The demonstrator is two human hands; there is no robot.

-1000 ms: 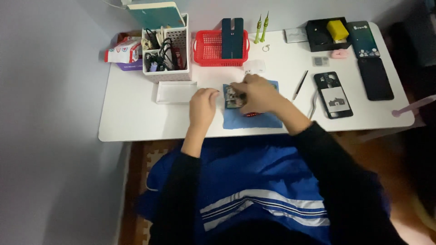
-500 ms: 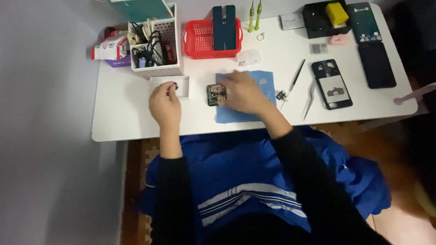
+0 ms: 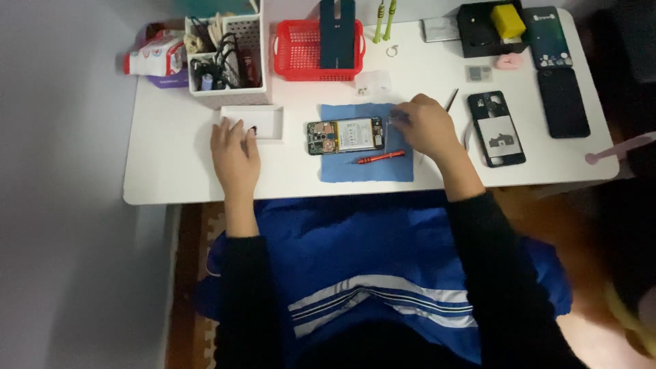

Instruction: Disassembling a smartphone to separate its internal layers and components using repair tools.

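Blue cloth mat point(image 3: 369, 164) lies in the middle of our white worktop point(image 3: 171, 171), and on it rests the opened phone point(image 3: 345, 135) with its back off, circuit board and battery showing, lying flat and crosswise. Just below the phone, also on the mat, lies a red screwdriver point(image 3: 380, 158). Our right hand point(image 3: 427, 126) sits at the mat's right edge, just beside the phone's right end; its fingers point(image 3: 403, 115) are curled together over something small, but we cannot tell what, if anything, they grip. Our left hand point(image 3: 234, 147) lies well apart from the phone, to the left, with its fingers point(image 3: 239, 130) spread loosely and their tips at the front rim of a small white tray point(image 3: 270, 123), pinching nothing that we can make out. Behind the tray stands a white basket of cables point(image 3: 225, 58), beside it a red basket point(image 3: 316, 51). To the right of our right hand lies a black phone frame point(image 3: 497, 128), and farther right a dark phone point(image 3: 563, 102).
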